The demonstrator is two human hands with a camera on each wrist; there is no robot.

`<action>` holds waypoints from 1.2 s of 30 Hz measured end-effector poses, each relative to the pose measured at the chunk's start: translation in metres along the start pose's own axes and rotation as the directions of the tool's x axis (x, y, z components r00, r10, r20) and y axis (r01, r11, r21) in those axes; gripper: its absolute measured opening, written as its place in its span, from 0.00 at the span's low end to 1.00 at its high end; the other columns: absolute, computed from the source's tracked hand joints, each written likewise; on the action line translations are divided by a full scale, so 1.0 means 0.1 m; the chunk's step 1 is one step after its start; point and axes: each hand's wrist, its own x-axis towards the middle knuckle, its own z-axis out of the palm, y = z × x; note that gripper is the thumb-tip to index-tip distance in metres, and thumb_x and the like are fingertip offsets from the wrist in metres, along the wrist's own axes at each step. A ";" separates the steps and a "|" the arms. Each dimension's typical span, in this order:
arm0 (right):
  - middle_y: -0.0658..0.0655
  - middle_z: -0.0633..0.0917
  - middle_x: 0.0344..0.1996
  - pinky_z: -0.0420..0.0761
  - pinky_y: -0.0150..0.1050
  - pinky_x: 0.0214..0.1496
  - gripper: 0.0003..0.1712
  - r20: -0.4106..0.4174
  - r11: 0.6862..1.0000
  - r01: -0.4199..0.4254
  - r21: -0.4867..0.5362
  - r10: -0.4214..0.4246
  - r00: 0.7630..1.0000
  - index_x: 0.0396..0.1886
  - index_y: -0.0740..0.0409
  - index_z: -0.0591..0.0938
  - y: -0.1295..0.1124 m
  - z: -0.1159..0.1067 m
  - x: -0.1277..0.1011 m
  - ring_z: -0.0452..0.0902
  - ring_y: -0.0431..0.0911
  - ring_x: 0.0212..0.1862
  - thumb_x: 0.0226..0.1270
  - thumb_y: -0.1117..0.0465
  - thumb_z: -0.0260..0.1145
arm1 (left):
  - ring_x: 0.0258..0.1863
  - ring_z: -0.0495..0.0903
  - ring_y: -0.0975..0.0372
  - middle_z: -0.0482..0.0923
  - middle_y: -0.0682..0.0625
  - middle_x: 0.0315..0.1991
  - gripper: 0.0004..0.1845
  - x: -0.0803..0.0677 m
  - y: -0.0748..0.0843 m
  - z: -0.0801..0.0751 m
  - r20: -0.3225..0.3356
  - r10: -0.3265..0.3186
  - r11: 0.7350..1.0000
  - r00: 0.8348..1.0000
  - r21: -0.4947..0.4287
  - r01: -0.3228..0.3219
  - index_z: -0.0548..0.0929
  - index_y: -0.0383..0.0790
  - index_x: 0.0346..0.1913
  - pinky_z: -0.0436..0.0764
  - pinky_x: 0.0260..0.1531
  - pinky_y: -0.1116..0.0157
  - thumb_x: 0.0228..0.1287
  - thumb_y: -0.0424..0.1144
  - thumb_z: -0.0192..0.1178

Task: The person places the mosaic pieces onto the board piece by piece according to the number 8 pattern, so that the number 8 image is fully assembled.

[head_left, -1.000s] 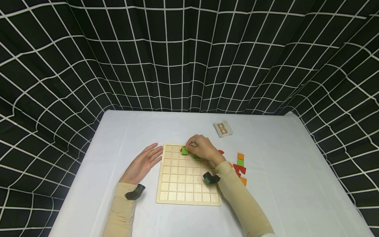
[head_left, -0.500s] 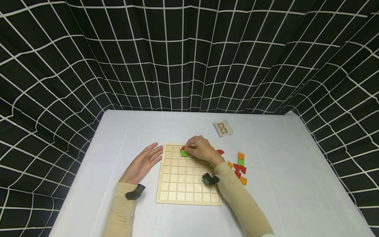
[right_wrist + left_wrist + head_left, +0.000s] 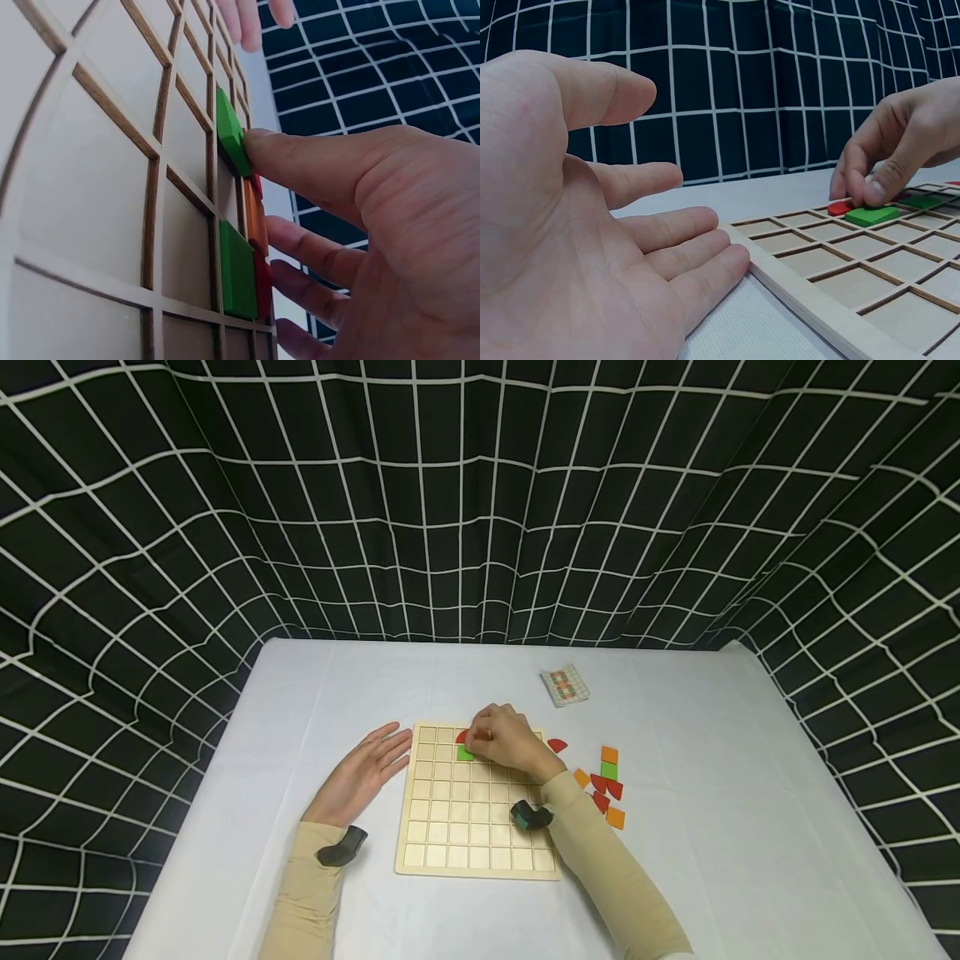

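Head view first: our right hand (image 3: 504, 742) presses a green tile (image 3: 466, 753) into a far cell of the wooden board (image 3: 450, 827); our left hand (image 3: 360, 777) lies flat beside it, steadying.

Left wrist: left fingers relaxed (nothing held).

Right wrist: fingertip (image 3: 259, 144) on the tile's edge, seating it.

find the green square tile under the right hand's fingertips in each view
Head: green square tile lies in the wooden grid board's second row, at the right hand's fingertips.
Left wrist: right of centre, tile under the fingers.
Right wrist: upper centre, tile touched by a fingertip.
Shared landmark: the red piece directly beside it.
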 end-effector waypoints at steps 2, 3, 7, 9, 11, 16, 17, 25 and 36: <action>0.52 0.83 0.53 0.72 0.57 0.61 0.07 0.006 1.000 -0.003 -0.009 0.004 1.000 0.28 0.42 0.87 0.00 0.00 0.00 0.72 0.51 0.54 0.68 0.54 0.71 | 0.83 0.41 0.45 0.39 0.32 0.82 0.30 0.00 0.00 0.00 -0.003 -0.003 1.000 1.000 0.001 0.003 0.38 0.32 0.81 0.63 0.78 0.64 0.86 0.41 0.30; 0.52 0.83 0.53 0.71 0.57 0.61 0.06 0.010 1.000 -0.010 -0.008 0.010 1.000 0.29 0.43 0.86 0.00 0.00 0.00 0.72 0.51 0.54 0.67 0.54 0.72 | 0.83 0.41 0.45 0.39 0.32 0.82 0.30 0.00 0.00 0.00 -0.003 -0.003 1.000 1.000 0.004 0.003 0.38 0.32 0.81 0.63 0.78 0.63 0.86 0.41 0.29; 0.52 0.83 0.51 0.71 0.54 0.61 0.06 0.012 0.999 -0.043 -0.011 0.043 0.999 0.30 0.45 0.85 -0.02 0.00 0.01 0.71 0.51 0.54 0.64 0.53 0.74 | 0.82 0.40 0.44 0.38 0.32 0.82 0.30 -0.01 0.00 0.01 -0.002 -0.003 1.000 1.000 0.023 0.003 0.38 0.32 0.81 0.61 0.79 0.63 0.86 0.42 0.29; 0.52 0.83 0.50 0.71 0.52 0.59 0.07 0.004 0.998 -0.058 -0.018 0.058 0.998 0.30 0.46 0.85 -0.03 0.01 0.01 0.71 0.50 0.52 0.63 0.53 0.75 | 0.82 0.40 0.44 0.38 0.32 0.82 0.30 -0.01 0.00 0.01 -0.005 -0.004 1.000 1.000 0.027 0.004 0.38 0.33 0.81 0.61 0.79 0.62 0.86 0.42 0.29; 0.51 0.83 0.49 0.71 0.49 0.56 0.08 -0.005 0.997 -0.067 -0.030 0.067 0.998 0.30 0.46 0.84 -0.04 0.02 0.01 0.70 0.49 0.51 0.63 0.52 0.76 | 0.83 0.41 0.44 0.39 0.32 0.82 0.30 0.00 0.00 0.02 -0.011 -0.007 1.000 1.000 0.024 0.007 0.38 0.33 0.81 0.61 0.79 0.62 0.86 0.42 0.29; 0.51 0.82 0.48 0.71 0.47 0.54 0.10 -0.015 0.996 -0.064 -0.057 0.063 0.998 0.29 0.46 0.83 -0.03 0.04 0.01 0.70 0.49 0.50 0.62 0.50 0.76 | 0.83 0.41 0.44 0.39 0.32 0.82 0.30 0.00 0.01 0.03 -0.013 -0.009 1.000 1.000 0.025 0.010 0.38 0.33 0.81 0.61 0.79 0.62 0.86 0.42 0.29; 0.51 0.82 0.48 0.71 0.47 0.54 0.10 -0.016 0.997 -0.061 -0.055 0.060 0.998 0.29 0.46 0.83 -0.04 0.03 0.01 0.70 0.49 0.50 0.62 0.50 0.76 | 0.83 0.41 0.44 0.39 0.32 0.82 0.30 0.00 0.02 0.03 -0.014 -0.011 1.000 1.000 0.026 0.011 0.38 0.33 0.81 0.61 0.79 0.62 0.86 0.42 0.29; 0.51 0.82 0.49 0.70 0.54 0.69 0.10 -0.046 0.975 -0.071 0.210 0.082 0.996 0.42 0.49 0.84 -0.02 -0.05 -0.03 0.73 0.50 0.57 0.74 0.49 0.65 | 0.82 0.41 0.44 0.38 0.32 0.82 0.31 -0.01 0.04 0.07 -0.013 -0.018 0.999 1.000 0.033 0.018 0.37 0.32 0.81 0.60 0.80 0.61 0.86 0.41 0.30; 0.53 0.85 0.52 0.80 0.55 0.66 0.17 -0.103 0.931 -0.078 0.356 0.122 0.987 0.56 0.54 0.81 -0.09 -0.49 -0.28 0.78 0.54 0.59 0.77 0.50 0.60 | 0.83 0.41 0.45 0.39 0.34 0.82 0.30 0.00 0.00 0.01 -0.013 -0.015 1.000 1.000 0.004 0.015 0.38 0.34 0.81 0.58 0.80 0.59 0.86 0.41 0.30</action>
